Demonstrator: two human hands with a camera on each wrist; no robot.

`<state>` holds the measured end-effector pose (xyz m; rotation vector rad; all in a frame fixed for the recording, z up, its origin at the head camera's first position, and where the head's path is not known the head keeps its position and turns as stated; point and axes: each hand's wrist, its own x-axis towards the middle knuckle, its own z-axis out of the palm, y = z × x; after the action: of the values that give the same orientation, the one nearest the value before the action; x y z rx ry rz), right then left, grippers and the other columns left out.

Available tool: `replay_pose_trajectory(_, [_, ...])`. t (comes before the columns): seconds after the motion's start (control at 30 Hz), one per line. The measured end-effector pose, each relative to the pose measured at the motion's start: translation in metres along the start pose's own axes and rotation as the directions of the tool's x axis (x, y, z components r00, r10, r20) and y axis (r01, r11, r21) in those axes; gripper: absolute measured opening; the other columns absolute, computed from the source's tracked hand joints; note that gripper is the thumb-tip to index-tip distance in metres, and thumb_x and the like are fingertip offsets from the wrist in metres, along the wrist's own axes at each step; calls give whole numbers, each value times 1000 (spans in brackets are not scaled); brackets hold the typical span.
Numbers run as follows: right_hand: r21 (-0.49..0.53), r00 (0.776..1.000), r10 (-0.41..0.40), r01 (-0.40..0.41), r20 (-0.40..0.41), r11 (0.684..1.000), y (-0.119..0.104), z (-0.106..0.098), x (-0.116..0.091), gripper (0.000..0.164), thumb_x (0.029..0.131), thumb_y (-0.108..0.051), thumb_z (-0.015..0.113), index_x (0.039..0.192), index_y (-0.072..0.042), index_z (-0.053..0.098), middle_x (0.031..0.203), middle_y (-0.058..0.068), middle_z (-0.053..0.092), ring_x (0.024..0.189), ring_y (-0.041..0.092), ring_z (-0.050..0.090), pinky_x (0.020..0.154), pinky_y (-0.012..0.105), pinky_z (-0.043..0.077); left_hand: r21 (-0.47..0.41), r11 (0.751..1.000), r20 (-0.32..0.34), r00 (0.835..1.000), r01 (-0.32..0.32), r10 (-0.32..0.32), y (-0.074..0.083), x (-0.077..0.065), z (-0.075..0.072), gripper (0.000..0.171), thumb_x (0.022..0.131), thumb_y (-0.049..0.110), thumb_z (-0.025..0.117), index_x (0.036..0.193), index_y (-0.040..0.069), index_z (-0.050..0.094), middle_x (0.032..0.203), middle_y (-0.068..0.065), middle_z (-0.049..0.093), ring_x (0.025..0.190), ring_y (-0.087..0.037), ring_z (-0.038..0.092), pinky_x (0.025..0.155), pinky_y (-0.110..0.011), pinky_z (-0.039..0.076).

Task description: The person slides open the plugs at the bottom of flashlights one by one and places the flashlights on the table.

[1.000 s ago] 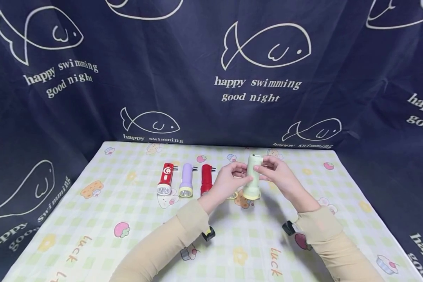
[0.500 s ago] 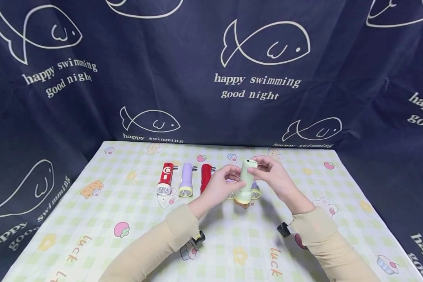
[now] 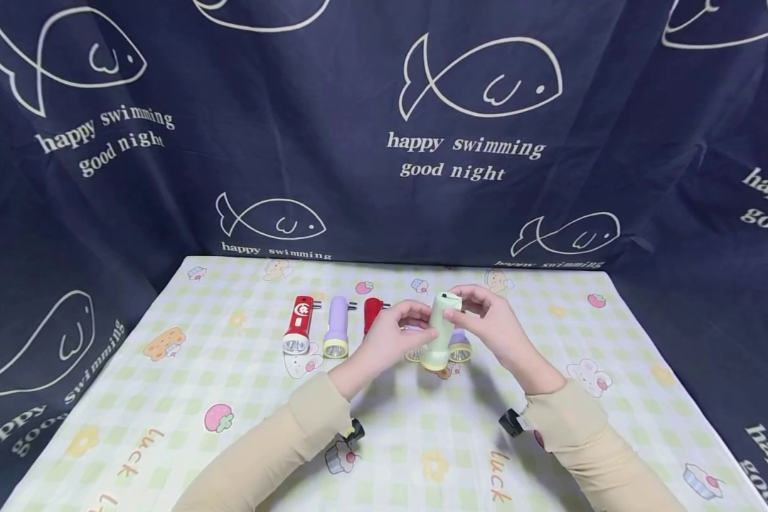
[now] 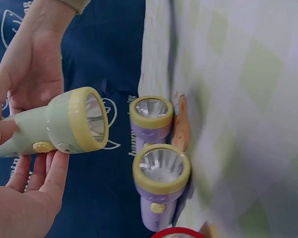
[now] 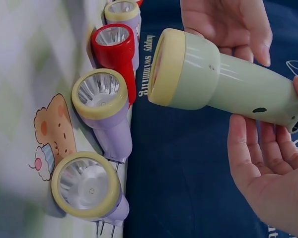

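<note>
A pale green flashlight (image 3: 444,327) with a yellow head is held up between both hands, tilted, its lens end low and toward the person. My left hand (image 3: 393,338) pinches the left side of its body between thumb and fingers. At the tail end my right hand (image 3: 489,316) grips it from the right with thumb and fingertips. A yellow switch (image 4: 43,147) shows on its barrel in the left wrist view. Two purple flashlights (image 5: 87,186) (image 5: 104,106) with yellow rims lie on the table just behind it, partly covered in the head view.
Farther left in the same row lie a red flashlight (image 3: 373,313), partly hidden by the left hand, a purple one (image 3: 337,320) and a red one with a white emblem (image 3: 300,320). Their plug prongs point right. A checked cloth (image 3: 230,469) covers the table; a dark blue curtain (image 3: 358,107) hangs behind.
Both hands have brought the green flashlight left and a little toward the person, and it leans more. The purple flashlight at the right end of the row has come into view.
</note>
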<state>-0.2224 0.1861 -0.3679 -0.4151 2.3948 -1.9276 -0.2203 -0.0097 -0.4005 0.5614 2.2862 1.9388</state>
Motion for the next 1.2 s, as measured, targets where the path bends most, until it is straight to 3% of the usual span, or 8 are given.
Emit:
replay_pose_trajectory(0.3, [-104, 999, -45, 45, 1, 994, 0, 1, -2, 36, 81, -13, 74, 113, -2, 60, 95, -13, 64, 90, 13, 63, 81, 21, 50, -22, 1000, -46, 999, 5, -6, 18, 4, -8, 25, 86, 19, 70, 108, 10, 67, 105, -3, 68, 95, -13, 64, 86, -26, 52])
replay_pose_trajectory(0.5, [-117, 999, -53, 53, -1, 992, -1, 3, -5, 37, 80, -11, 75, 113, -2, 60, 94, -11, 65, 90, 14, 63, 81, 25, 53, -106, 989, -41, 994, 100, -104, 33, 8, -10, 24, 87, 21, 68, 106, 6, 68, 107, -7, 69, 91, -16, 68, 80, -29, 56])
replay_pose_trajectory(0.67, [-70, 995, -95, 95, 10, 993, -3, 6, -6, 40, 78, -7, 75, 114, 1, 59, 97, -10, 66, 92, 11, 64, 84, 29, 54, -115, 983, -62, 986, 144, -152, 42, 11, -11, 23, 88, 23, 66, 103, 6, 69, 101, -8, 70, 86, -16, 68, 76, -28, 57])
replay_pose_trajectory(0.83, [-47, 991, -132, 132, 6, 990, -3, 7, -6, 40, 77, -3, 76, 113, 1, 60, 98, -8, 66, 90, 9, 65, 84, 29, 55, -89, 984, -75, 984, 152, -159, 47, 12, -12, 23, 88, 25, 66, 100, 7, 71, 94, -6, 71, 84, -14, 67, 76, -27, 56])
replay_pose_trajectory(1.2, [-78, 981, -193, 193, 12, 978, 0, 6, -6, 40, 76, 0, 76, 113, 2, 61, 102, 2, 66, 89, 10, 66, 84, 27, 54, -67, 987, -61, 987, 147, -152, 51, 10, -13, 21, 85, 26, 70, 97, 9, 71, 95, -5, 71, 83, -13, 67, 77, -26, 56])
